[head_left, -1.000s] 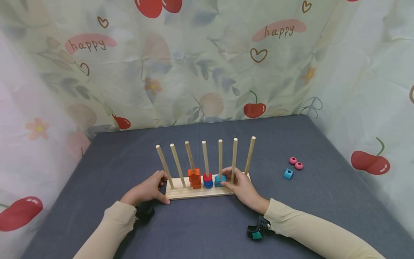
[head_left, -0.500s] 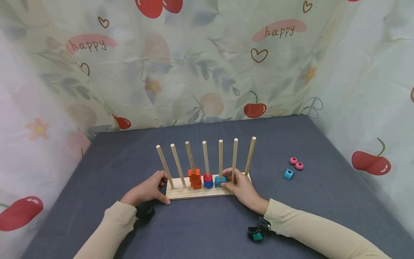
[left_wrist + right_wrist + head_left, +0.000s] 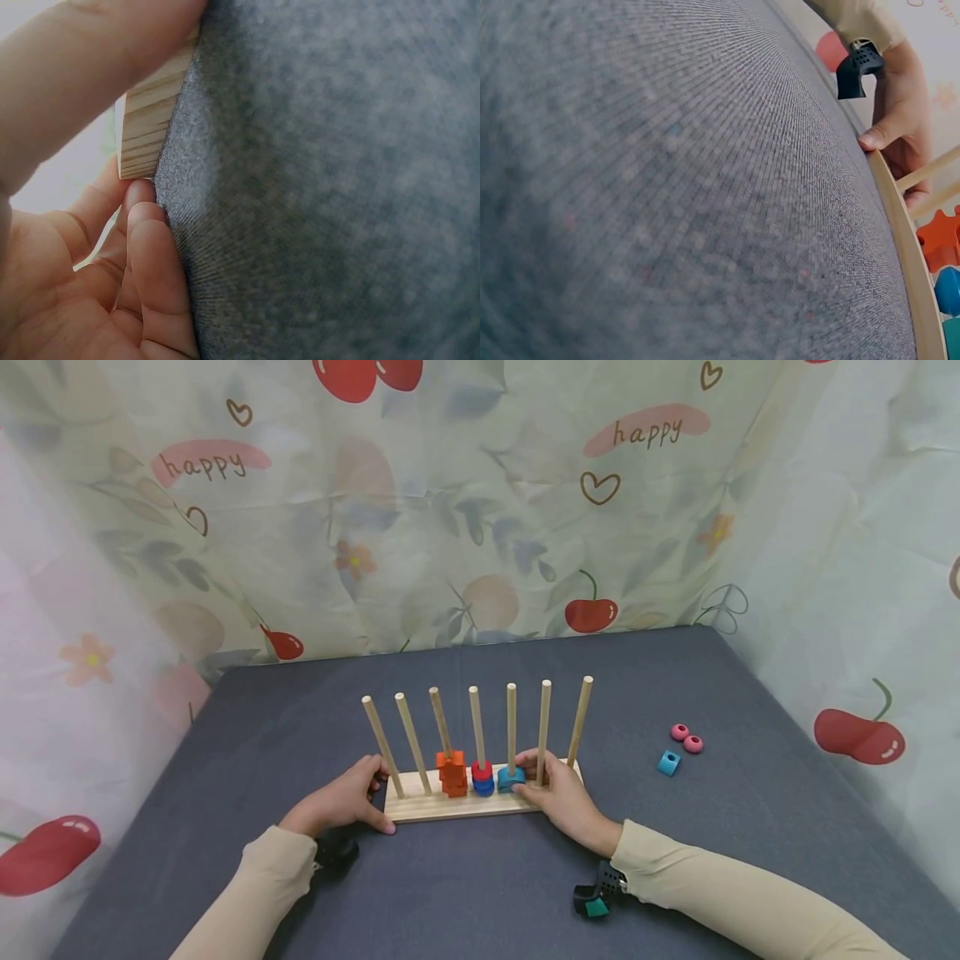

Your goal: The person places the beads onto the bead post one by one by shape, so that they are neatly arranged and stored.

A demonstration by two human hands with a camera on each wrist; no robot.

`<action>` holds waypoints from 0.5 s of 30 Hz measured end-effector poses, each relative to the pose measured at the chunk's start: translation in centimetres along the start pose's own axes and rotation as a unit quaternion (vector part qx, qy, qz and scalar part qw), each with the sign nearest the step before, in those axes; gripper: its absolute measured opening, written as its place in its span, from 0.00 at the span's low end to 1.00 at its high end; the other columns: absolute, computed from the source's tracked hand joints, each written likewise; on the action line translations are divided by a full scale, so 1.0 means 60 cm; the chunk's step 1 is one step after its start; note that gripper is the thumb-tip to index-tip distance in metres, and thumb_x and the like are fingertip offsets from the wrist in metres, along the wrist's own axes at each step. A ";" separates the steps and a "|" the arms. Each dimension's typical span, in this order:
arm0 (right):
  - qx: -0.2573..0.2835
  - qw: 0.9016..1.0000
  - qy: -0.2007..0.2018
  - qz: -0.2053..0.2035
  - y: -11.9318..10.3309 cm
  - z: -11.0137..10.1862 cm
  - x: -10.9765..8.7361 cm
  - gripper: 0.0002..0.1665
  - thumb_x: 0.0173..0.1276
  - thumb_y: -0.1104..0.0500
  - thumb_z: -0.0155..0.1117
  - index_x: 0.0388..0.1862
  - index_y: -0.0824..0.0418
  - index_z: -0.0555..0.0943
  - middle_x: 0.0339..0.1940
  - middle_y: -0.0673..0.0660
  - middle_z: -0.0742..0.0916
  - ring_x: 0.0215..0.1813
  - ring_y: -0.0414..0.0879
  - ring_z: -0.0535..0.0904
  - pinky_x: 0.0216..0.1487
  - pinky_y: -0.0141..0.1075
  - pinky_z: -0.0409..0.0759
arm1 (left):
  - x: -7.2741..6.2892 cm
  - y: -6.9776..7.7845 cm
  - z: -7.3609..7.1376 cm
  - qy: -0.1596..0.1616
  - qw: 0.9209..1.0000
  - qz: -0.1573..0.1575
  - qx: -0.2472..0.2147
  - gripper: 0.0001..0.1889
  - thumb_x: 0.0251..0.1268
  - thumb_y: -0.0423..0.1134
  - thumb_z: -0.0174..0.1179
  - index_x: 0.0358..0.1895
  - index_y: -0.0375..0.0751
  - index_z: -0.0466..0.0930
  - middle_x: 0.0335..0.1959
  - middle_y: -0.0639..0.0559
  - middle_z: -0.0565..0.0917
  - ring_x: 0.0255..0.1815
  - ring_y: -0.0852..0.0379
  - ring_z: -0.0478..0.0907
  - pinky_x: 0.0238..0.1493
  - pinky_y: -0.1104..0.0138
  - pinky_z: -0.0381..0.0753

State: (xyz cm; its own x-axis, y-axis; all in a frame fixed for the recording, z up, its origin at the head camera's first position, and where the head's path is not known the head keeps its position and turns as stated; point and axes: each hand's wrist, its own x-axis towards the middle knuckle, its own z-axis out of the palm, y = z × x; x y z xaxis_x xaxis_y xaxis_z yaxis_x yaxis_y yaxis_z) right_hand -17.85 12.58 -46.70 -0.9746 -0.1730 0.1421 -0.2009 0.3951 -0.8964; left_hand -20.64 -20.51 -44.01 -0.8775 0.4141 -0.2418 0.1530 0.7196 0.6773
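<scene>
A wooden peg stand with a row of upright pegs sits mid-table in the head view. My left hand grips its left end, thumb at the front corner and fingers behind; the left wrist view shows thumb and fingertips around the wood. My right hand pinches a light blue bead low on the fifth peg from the left, thumb in front, index finger behind. Orange star-shaped beads stack on the third peg. On the fourth, a red bead lies over a dark blue one.
Right of the stand, two pink beads and a light blue cube bead lie loose on the dark grey tablecloth. Patterned curtains hang behind the table and at its sides.
</scene>
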 end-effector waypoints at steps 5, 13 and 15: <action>0.005 1.000 -0.013 -0.002 -0.002 -0.002 -0.001 0.20 0.60 0.66 0.70 0.51 0.61 0.77 0.46 0.55 0.84 0.50 0.47 0.80 0.53 0.44 0.76 | 0.000 0.000 0.000 0.003 1.000 -0.004 0.004 0.36 0.34 0.39 0.82 0.46 0.37 0.67 0.43 0.44 0.67 0.43 0.50 0.65 0.43 0.62 0.67; 0.003 0.999 -0.051 -0.015 -0.006 -0.009 -0.012 0.35 0.61 0.65 0.70 0.65 0.64 0.67 0.62 0.61 0.78 0.65 0.56 0.73 0.64 0.50 0.69 | 0.001 0.000 0.000 0.006 1.000 0.001 0.006 0.35 0.34 0.37 0.82 0.46 0.36 0.67 0.43 0.44 0.67 0.43 0.50 0.65 0.43 0.62 0.68; -0.005 0.998 -0.066 -0.014 -0.008 -0.013 -0.017 0.39 0.63 0.63 0.69 0.69 0.64 0.63 0.66 0.61 0.75 0.68 0.57 0.70 0.67 0.51 0.66 | 0.001 0.000 0.000 0.006 1.000 0.004 0.007 0.35 0.34 0.38 0.82 0.46 0.36 0.67 0.42 0.44 0.67 0.43 0.50 0.65 0.42 0.62 0.68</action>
State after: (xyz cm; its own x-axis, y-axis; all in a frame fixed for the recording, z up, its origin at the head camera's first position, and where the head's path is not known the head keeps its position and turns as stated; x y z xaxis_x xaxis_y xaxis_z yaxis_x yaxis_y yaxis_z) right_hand -16.83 13.27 -46.07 -0.9475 -0.3003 0.1100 -0.2294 0.3981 -0.8882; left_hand -20.71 -20.51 -44.03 -0.8819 0.4124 -0.2283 0.1652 0.7240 0.6697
